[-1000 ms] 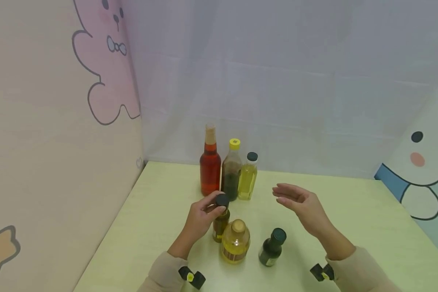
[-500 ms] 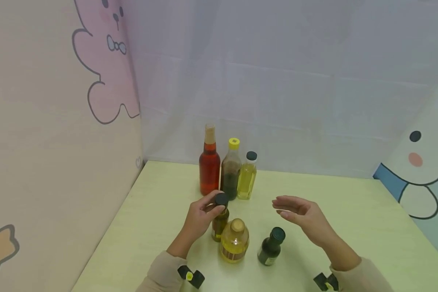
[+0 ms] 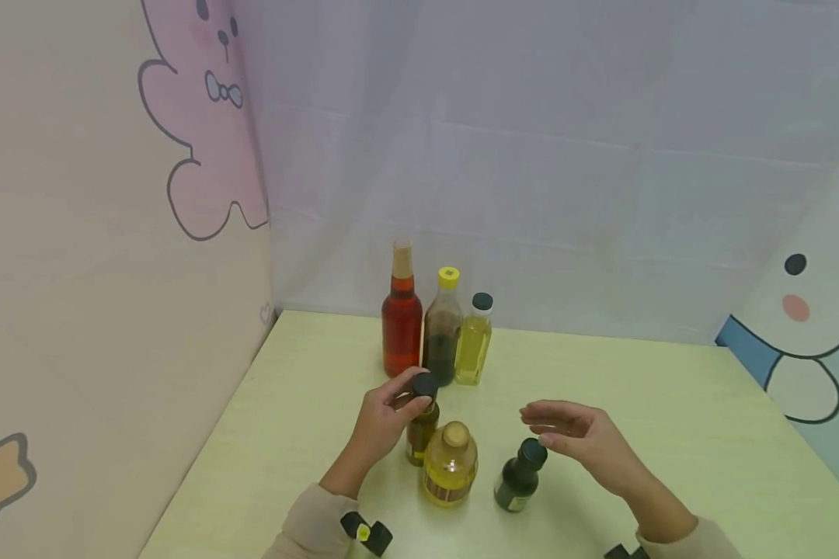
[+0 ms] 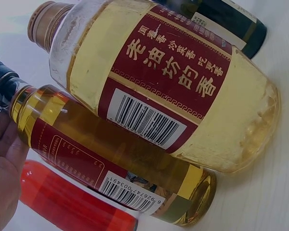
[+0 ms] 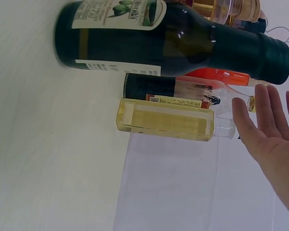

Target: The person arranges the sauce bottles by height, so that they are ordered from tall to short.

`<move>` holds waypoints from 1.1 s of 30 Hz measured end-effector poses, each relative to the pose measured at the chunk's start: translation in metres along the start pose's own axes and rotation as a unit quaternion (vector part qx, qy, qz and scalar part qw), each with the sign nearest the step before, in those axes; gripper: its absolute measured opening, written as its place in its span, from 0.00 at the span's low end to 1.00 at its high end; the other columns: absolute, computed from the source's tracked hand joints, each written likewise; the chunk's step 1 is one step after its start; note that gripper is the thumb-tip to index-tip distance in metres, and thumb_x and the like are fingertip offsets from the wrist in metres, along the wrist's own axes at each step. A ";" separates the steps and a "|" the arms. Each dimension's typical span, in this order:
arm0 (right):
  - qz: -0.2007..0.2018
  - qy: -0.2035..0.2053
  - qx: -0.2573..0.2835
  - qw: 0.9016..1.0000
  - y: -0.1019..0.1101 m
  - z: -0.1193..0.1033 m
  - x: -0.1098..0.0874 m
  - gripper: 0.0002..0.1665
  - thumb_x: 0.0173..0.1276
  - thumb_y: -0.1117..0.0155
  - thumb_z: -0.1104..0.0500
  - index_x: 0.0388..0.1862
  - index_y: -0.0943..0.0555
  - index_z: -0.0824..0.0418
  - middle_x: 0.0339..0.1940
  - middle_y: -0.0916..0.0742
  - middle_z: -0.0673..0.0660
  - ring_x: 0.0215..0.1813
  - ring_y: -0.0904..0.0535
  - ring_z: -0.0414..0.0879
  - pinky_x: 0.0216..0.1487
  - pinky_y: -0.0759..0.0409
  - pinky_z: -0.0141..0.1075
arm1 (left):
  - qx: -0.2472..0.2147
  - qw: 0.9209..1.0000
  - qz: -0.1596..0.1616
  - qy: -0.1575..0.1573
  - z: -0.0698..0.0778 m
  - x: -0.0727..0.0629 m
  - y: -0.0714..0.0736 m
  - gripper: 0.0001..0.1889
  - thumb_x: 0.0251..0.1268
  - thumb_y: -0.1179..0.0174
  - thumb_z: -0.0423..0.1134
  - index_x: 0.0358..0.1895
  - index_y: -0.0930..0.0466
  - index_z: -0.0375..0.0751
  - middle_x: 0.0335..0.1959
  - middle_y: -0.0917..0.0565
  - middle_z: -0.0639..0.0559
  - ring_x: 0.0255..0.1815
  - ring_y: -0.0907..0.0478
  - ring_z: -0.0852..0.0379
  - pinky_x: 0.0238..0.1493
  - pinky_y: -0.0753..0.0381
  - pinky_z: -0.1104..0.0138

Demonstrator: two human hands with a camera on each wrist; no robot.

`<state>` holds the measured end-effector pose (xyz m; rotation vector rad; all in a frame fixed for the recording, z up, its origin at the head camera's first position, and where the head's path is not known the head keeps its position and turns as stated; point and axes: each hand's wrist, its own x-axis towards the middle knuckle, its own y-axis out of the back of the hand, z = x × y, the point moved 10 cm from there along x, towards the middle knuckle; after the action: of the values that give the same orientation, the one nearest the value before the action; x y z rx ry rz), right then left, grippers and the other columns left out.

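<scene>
- The right hand (image 3: 580,439) has just sunk through the air over the table (image 3: 643,388) and is now right by the green cap (image 3: 534,453) of the small dark bottle (image 3: 516,485).
- Its grip is loosely spread, thumb parted from the fingers, with hold of nothing; whether the thumb brushes the cap, I can't tell from here.
- I'd read that drop as an approach: the dark bottle, standing at the near side, is within reach but not taken.
- The left hand (image 3: 381,421) has barely stirred meanwhile. Its grip is pinched at the black cap (image 3: 425,386) of the amber bottle (image 3: 422,439), which appears to stand upright on the table.
- So, to my eye, the left side is settled while the right side does the moving.
- Between those two stands the round oil bottle (image 3: 450,473), close against the amber one; touching or not, I can't say.
- Farther back, the red bottle (image 3: 402,334), the yellow-topped bottle (image 3: 442,334) and the pale oil bottle (image 3: 471,353) have stayed put in their row.
</scene>
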<state>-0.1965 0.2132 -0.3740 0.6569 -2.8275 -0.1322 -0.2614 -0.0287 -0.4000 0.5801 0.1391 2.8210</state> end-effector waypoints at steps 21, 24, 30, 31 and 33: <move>-0.024 0.004 0.026 0.999 -0.011 0.017 -0.014 0.21 0.69 0.43 0.75 0.61 0.26 0.73 0.56 0.16 0.53 0.55 0.19 0.46 0.51 0.20 0.37 | -0.006 1.000 0.001 -0.011 0.003 -0.003 0.000 0.17 0.66 0.37 0.33 0.57 0.21 0.41 0.53 0.19 0.44 0.57 0.23 0.46 0.55 0.24 0.62; -0.025 -0.007 0.025 0.999 -0.012 0.022 -0.015 0.21 0.69 0.42 0.74 0.61 0.26 0.74 0.55 0.16 0.53 0.54 0.19 0.46 0.51 0.20 0.37 | -0.008 1.000 0.001 -0.012 0.003 -0.003 0.000 0.17 0.66 0.36 0.33 0.57 0.21 0.40 0.53 0.19 0.44 0.57 0.22 0.46 0.55 0.24 0.62; -0.027 -0.015 0.023 0.999 -0.014 0.028 -0.016 0.21 0.69 0.42 0.72 0.61 0.27 0.74 0.55 0.16 0.51 0.54 0.19 0.47 0.50 0.20 0.38 | -0.006 1.000 0.000 -0.018 0.004 -0.003 0.000 0.17 0.66 0.36 0.33 0.57 0.21 0.39 0.53 0.18 0.45 0.56 0.22 0.47 0.55 0.24 0.63; -0.027 -0.016 0.023 0.999 -0.014 0.028 -0.016 0.21 0.69 0.42 0.72 0.61 0.27 0.74 0.55 0.16 0.51 0.54 0.19 0.47 0.50 0.19 0.38 | -0.005 1.000 0.000 -0.020 0.004 -0.003 0.000 0.17 0.66 0.36 0.32 0.57 0.21 0.39 0.52 0.18 0.45 0.56 0.22 0.47 0.55 0.24 0.63; -0.025 -0.015 0.022 0.999 -0.014 0.029 -0.017 0.21 0.69 0.42 0.73 0.61 0.26 0.74 0.55 0.16 0.51 0.53 0.18 0.47 0.50 0.19 0.37 | -0.004 1.000 0.000 -0.023 0.005 -0.003 0.000 0.17 0.66 0.37 0.32 0.57 0.21 0.40 0.52 0.18 0.46 0.56 0.22 0.48 0.54 0.23 0.62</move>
<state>-0.1832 0.2091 -0.4076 0.7429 -2.8514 -0.0899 -0.2570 -0.0290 -0.3966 0.6444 0.1196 2.8051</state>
